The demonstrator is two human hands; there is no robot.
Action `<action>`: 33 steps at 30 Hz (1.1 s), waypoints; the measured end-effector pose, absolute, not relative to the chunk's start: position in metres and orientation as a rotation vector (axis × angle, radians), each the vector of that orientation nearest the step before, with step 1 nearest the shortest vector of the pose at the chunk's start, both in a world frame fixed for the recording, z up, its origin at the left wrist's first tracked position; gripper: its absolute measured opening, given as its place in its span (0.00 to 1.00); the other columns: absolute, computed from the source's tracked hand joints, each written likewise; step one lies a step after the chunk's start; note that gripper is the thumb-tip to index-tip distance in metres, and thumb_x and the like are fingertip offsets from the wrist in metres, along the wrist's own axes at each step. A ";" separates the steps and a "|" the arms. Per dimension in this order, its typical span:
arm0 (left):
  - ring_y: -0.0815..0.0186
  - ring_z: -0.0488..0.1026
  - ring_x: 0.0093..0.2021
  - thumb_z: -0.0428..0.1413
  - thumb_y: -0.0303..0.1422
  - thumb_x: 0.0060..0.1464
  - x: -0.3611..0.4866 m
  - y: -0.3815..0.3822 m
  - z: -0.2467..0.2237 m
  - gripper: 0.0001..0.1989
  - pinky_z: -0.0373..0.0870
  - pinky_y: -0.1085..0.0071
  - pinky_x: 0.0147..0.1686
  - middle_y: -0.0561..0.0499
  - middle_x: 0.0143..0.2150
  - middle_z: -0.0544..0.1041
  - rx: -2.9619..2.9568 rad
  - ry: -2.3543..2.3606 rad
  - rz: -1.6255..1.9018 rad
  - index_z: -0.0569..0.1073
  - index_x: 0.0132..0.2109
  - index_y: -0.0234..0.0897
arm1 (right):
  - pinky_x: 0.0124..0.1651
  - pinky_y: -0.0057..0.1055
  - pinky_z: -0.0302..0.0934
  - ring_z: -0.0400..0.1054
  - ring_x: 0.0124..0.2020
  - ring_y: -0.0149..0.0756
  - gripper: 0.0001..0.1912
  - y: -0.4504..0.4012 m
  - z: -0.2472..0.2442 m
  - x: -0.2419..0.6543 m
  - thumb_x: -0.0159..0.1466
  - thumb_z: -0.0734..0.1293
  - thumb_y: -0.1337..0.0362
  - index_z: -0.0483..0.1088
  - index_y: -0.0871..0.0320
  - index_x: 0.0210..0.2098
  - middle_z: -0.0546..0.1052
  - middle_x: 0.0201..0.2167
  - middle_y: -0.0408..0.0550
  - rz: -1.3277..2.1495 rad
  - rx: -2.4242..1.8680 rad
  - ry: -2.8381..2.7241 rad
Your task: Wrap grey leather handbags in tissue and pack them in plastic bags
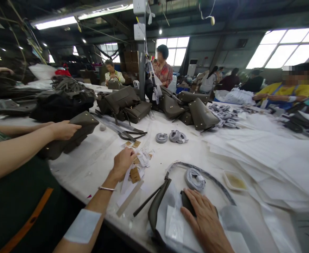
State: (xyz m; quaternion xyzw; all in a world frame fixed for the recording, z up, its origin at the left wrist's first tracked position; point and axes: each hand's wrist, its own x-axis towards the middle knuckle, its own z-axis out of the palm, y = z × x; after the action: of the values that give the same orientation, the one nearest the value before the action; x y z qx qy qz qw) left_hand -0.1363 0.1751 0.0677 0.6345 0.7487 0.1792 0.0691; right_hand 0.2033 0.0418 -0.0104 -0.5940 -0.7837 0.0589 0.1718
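Note:
My left hand, a bangle at its wrist, reaches into a small pile of paper tags with its fingers curled; what they hold, if anything, is hidden. My right hand lies spread on a dark olive bag at the table's front edge. White paper lining and a small clear packet show on the bag. Its wrapped strap arches over the table behind. Just beyond my right fingers sits a coiled grey strap.
A person's hands at the left hold another olive bag. More bags and coiled straps lie farther back. A small dish and white sheets are at the right. Several people sit or stand beyond.

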 end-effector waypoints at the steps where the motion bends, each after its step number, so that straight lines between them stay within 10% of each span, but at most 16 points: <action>1: 0.65 0.71 0.33 0.53 0.39 0.57 -0.150 0.172 0.066 0.12 0.60 0.72 0.31 0.53 0.31 0.75 1.823 2.257 0.490 0.72 0.29 0.39 | 0.62 0.53 0.56 0.62 0.61 0.51 0.29 0.042 -0.011 0.204 0.67 0.59 0.45 0.63 0.49 0.63 0.70 0.60 0.47 0.164 -1.685 -2.226; 5: 0.64 0.69 0.28 0.55 0.49 0.51 -0.163 0.164 0.052 0.18 0.54 0.72 0.27 0.54 0.23 0.72 1.659 2.145 0.444 0.70 0.24 0.39 | 0.62 0.53 0.57 0.62 0.61 0.51 0.28 0.043 -0.013 0.205 0.66 0.59 0.45 0.64 0.48 0.62 0.70 0.60 0.47 0.132 -1.681 -2.224; 14: 0.61 0.72 0.33 0.59 0.37 0.43 -0.150 0.176 0.035 0.10 0.62 0.70 0.33 0.51 0.23 0.72 1.442 1.952 0.812 0.70 0.21 0.37 | 0.63 0.51 0.55 0.61 0.62 0.49 0.28 0.042 0.000 0.201 0.67 0.58 0.47 0.64 0.50 0.62 0.69 0.61 0.47 0.221 -1.725 -2.221; 20: 0.63 0.75 0.40 0.55 0.50 0.48 -0.167 0.176 0.066 0.21 0.70 0.69 0.41 0.47 0.39 0.78 1.341 1.497 1.186 0.73 0.34 0.35 | 0.61 0.50 0.59 0.63 0.61 0.49 0.28 0.045 -0.006 0.203 0.66 0.59 0.45 0.65 0.49 0.61 0.70 0.60 0.47 0.194 -1.715 -2.205; 33: 0.65 0.77 0.35 0.64 0.31 0.49 -0.158 0.161 0.118 0.09 0.75 0.69 0.38 0.49 0.34 0.77 0.761 0.676 1.516 0.73 0.34 0.32 | 0.58 0.55 0.62 0.68 0.57 0.55 0.27 0.060 -0.026 0.211 0.62 0.64 0.48 0.70 0.52 0.57 0.74 0.56 0.52 -0.175 -1.499 -2.096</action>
State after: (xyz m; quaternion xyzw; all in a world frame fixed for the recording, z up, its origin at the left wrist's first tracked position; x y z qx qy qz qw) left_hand -0.1581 0.1611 0.1182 0.3297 0.2931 0.6570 0.6113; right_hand 0.2112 0.0603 -0.0255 -0.5578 -0.7801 -0.0650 0.2759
